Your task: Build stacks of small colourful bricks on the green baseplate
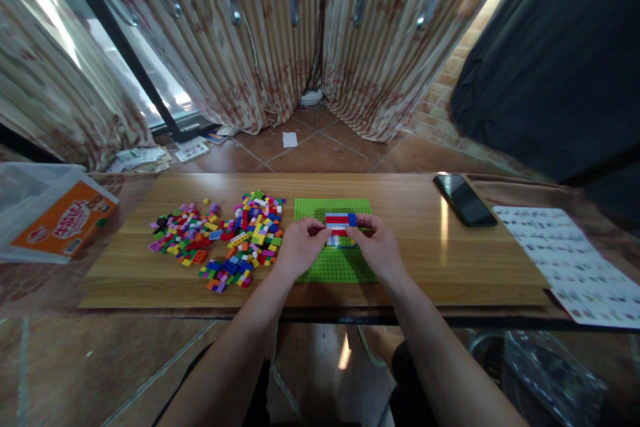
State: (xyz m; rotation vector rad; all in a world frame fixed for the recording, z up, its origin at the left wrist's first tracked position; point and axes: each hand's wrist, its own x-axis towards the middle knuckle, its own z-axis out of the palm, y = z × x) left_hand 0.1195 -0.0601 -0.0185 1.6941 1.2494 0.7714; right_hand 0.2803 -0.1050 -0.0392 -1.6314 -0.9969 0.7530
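A small toy-brick build (338, 220) with red and white stripes and a blue end is above the middle of a green baseplate (335, 272). At its left side my left hand (304, 245) is closed, thumb and fingers pinching the edge. My right hand (379, 247) grips the blue end on the right, thumb in front and fingers behind. Below the stripes some white, blue and yellow bricks show, partly covered by my hands. Whether the build is pressed onto the plate or held just over it I cannot tell.
Left of the baseplate is a spread of loose coloured bricks (240, 233) on the wooden table (410, 280). A black phone (465, 200) lies at the right, beside a printed sheet (570, 253). A clear plastic box (45, 213) with an orange label stands at the far left.
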